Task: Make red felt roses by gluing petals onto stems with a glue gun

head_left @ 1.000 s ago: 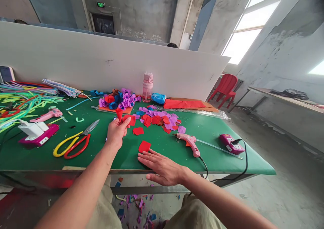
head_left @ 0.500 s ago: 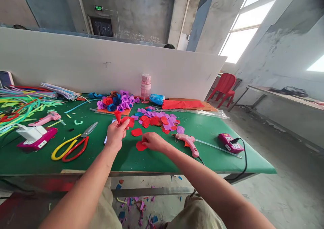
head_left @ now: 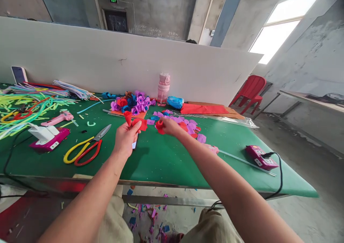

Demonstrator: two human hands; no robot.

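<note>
My left hand (head_left: pixel 127 137) is closed on red paper petals (head_left: pixel 139 124); one is rolled upright above the fist and another sticks out flat past the thumb. My right hand (head_left: pixel 169 125) reaches to the near left edge of a pile of purple, red and blue petals (head_left: pixel 191 125), its fingers closed on a red petal (head_left: pixel 159 127). Whether it holds more than one petal I cannot tell. Behind my left hand lies a heap of finished purple, red and blue paper flowers (head_left: pixel 140 104). A phone (head_left: pixel 134 142) is partly hidden under my left hand.
Scissors (head_left: pixel 86 148) lie left of my hands. A pink glue gun (head_left: pixel 213 148) is partly covered by my right forearm. Power strips (head_left: pixel 260 157), pipe cleaners (head_left: pixel 34 105), a pink bottle (head_left: pixel 163 89) and red paper sheets (head_left: pixel 205 109) lie around. A white board (head_left: pixel 94 56) stands behind.
My right hand has moved away from me, from the near table surface to the petal pile. The two red petals that lay near it are gone from there. My left hand keeps its hold.
</note>
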